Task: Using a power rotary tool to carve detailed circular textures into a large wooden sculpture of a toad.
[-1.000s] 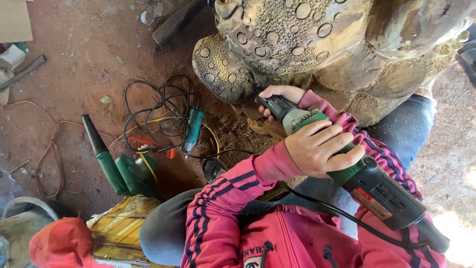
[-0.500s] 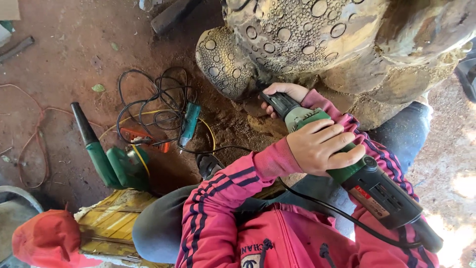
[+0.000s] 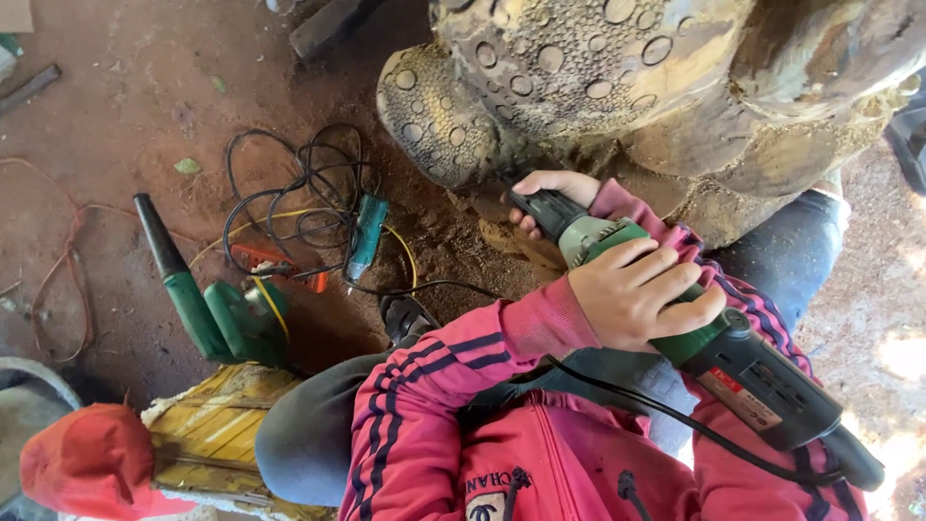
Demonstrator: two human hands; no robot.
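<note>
My left hand [image 3: 637,294] grips the green body of a corded die grinder [image 3: 714,352]. My right hand [image 3: 552,188] holds the tool's black front neck. The tool's tip is pressed against the lower edge of a large wooden carving [image 3: 579,68] covered with raised round bumps and circles. Both arms wear pink sleeves with dark stripes. The tool's bit is hidden by my right hand and the carving. The black cord [image 3: 666,415] runs back across my lap.
On the red dirt floor to the left lie a green blower [image 3: 207,304], a small teal power tool [image 3: 367,236] and tangled black and yellow cables [image 3: 289,193]. A red cap [image 3: 92,463] and a yellow wooden piece [image 3: 217,425] lie at bottom left. An orange cord [image 3: 68,280] loops at far left.
Both hands keep the same grip on the grinder at the carving's lower edge. The view has drifted slightly, so the floor items sit a little higher and further left.
</note>
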